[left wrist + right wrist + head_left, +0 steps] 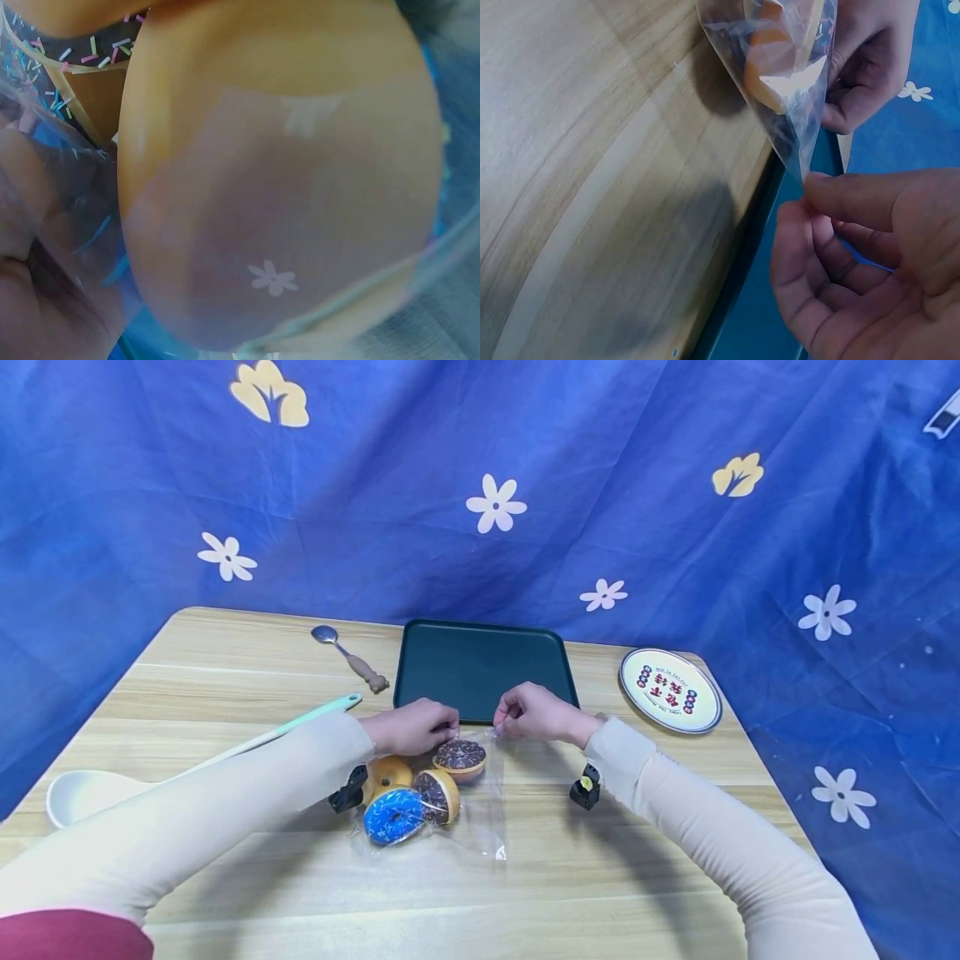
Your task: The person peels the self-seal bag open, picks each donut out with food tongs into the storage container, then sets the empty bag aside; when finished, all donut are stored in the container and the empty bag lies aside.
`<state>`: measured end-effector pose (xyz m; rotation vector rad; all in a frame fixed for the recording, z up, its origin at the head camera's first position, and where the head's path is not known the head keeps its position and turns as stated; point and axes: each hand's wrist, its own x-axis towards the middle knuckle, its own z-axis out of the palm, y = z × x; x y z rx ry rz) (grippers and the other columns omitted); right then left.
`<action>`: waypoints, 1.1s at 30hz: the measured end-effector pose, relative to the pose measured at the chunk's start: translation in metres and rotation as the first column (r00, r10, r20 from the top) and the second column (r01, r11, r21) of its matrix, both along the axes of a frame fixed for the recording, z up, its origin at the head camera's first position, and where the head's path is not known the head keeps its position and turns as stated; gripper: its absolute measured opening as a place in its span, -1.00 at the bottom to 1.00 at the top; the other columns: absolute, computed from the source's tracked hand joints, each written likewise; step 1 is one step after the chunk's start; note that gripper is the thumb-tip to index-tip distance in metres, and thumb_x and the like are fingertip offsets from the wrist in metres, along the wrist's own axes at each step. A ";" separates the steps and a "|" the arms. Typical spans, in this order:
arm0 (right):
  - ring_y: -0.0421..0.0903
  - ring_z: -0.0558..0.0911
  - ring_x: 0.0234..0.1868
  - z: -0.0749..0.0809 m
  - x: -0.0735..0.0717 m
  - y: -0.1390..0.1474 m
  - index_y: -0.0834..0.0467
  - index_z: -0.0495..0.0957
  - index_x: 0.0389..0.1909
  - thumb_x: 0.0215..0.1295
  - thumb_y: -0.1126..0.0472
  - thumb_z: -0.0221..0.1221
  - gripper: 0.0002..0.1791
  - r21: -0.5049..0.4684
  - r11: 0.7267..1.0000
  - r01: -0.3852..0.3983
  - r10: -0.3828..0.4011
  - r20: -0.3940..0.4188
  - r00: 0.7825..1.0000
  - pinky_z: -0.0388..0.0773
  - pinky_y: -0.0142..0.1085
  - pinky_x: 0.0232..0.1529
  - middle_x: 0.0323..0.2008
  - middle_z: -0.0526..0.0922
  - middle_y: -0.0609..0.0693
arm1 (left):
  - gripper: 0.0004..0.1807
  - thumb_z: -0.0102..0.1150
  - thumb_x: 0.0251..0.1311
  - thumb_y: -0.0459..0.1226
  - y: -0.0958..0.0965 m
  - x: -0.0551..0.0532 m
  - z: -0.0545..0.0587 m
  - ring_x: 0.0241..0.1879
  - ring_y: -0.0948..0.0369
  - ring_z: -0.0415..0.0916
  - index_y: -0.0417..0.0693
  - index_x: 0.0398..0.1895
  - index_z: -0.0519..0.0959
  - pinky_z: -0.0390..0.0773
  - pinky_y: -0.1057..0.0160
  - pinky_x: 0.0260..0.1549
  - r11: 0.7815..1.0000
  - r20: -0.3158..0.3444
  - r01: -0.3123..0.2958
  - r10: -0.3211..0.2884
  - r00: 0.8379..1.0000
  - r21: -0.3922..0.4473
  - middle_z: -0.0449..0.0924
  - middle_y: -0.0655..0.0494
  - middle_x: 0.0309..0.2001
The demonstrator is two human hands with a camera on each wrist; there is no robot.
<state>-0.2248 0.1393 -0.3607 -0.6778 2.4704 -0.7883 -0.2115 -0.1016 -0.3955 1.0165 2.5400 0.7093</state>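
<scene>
A clear plastic bag (483, 810) with several toy donuts inside lies on the table. Among them are a blue donut (393, 816), a plain tan donut (391, 772) and chocolate-coloured donuts with sprinkles (459, 758). At one corner of the bag's upper edge, my right hand (536, 714) pinches the film between thumb and forefinger, plainly seen in the right wrist view. My left hand (416, 727) grips the same edge farther left, its fingers curled; the fingertips are partly hidden. A tan donut (285, 187) fills most of the left wrist view, seen through the film.
Behind the hands is a dark green tray (483, 668). A metal spoon (352, 662) lies to its left, and a white ladle with a green handle (97, 797) is partly under the left sleeve. A printed plate (670, 691) sits at the right; a blue curtain (420, 527) hangs behind.
</scene>
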 end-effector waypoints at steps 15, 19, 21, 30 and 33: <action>-0.26 0.53 -0.31 -0.010 -0.002 0.008 0.19 0.63 -0.23 0.45 0.30 0.25 -0.96 -0.041 0.982 -0.182 0.174 -0.163 0.971 0.49 -0.40 -0.18 -0.30 0.71 -0.01 | -0.81 0.07 0.49 -0.41 -0.002 -0.001 -0.003 -0.30 0.25 0.50 -0.08 -0.34 0.59 0.55 0.22 -0.16 1.000 -0.003 -0.001 0.001 1.000 -0.009 0.59 0.11 -0.37; -0.22 0.48 -0.36 -0.015 -0.003 0.014 0.15 0.61 -0.21 0.49 0.25 0.24 -0.94 -0.088 0.973 -0.213 0.199 -0.144 0.969 0.44 -0.40 -0.27 -0.28 0.69 -0.03 | -0.80 0.08 0.48 -0.42 -0.002 -0.001 -0.005 -0.30 0.25 0.51 -0.08 -0.35 0.59 0.56 0.21 -0.15 1.000 -0.017 0.002 -0.002 1.000 -0.006 0.61 0.11 -0.37; -0.18 0.46 -0.37 -0.017 -0.004 0.017 0.13 0.60 -0.19 0.50 0.24 0.23 -0.95 -0.101 0.970 -0.219 0.207 -0.123 0.971 0.43 -0.38 -0.30 -0.24 0.68 -0.02 | -0.80 0.07 0.48 -0.42 -0.001 -0.001 -0.005 -0.30 0.25 0.51 -0.08 -0.34 0.59 0.56 0.20 -0.15 1.000 -0.012 0.003 -0.003 1.000 -0.010 0.61 0.11 -0.36; -0.13 0.49 -0.03 -0.019 -0.002 0.027 0.16 0.57 -0.14 0.53 0.26 0.19 -0.96 -0.214 0.955 -0.206 0.211 0.003 0.977 0.49 -0.21 0.04 -0.10 0.57 0.02 | -0.81 0.07 0.49 -0.41 0.001 0.000 -0.003 -0.29 0.24 0.50 -0.07 -0.33 0.58 0.55 0.20 -0.14 1.000 -0.008 0.002 -0.002 1.000 -0.031 0.58 0.12 -0.36; -0.14 0.53 -0.06 -0.021 -0.002 0.028 0.21 0.54 -0.14 0.54 0.29 0.18 -0.95 -0.269 0.948 -0.170 0.191 0.052 0.980 0.53 -0.27 0.02 -0.15 0.57 0.05 | -0.82 0.07 0.49 -0.41 0.002 0.000 -0.003 -0.30 0.24 0.50 -0.08 -0.32 0.58 0.57 0.20 -0.15 1.000 -0.022 0.014 -0.014 1.000 -0.021 0.59 0.11 -0.36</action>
